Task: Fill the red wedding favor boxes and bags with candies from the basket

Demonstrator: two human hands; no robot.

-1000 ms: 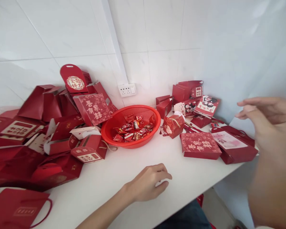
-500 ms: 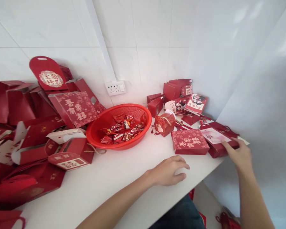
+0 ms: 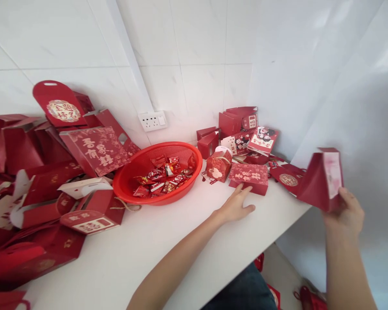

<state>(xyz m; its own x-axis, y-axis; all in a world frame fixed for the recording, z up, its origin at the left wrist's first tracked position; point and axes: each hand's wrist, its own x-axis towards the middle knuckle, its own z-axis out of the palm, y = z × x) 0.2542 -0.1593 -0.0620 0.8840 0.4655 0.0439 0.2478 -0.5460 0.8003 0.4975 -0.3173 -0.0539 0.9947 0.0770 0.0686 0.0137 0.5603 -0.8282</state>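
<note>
Currently, right hand (image 3: 345, 213) grasps red-and-pink box (image 3: 323, 181), raised at table's (image 3: 187, 241) right edge. Left hand (image 3: 237, 206), fingers loosely spread, touches front of patterned red box (image 3: 249, 177) on table. Red basket (image 3: 158, 172) of wrapped sweets (image 3: 168, 172) sits further left.

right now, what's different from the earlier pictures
The right hand has taken hold of the pink-panelled bag and tipped it up from lying flat. The left hand has moved forward to the flat red box, which has shifted back toward the wall. The red basket and box pile stayed put.
</note>
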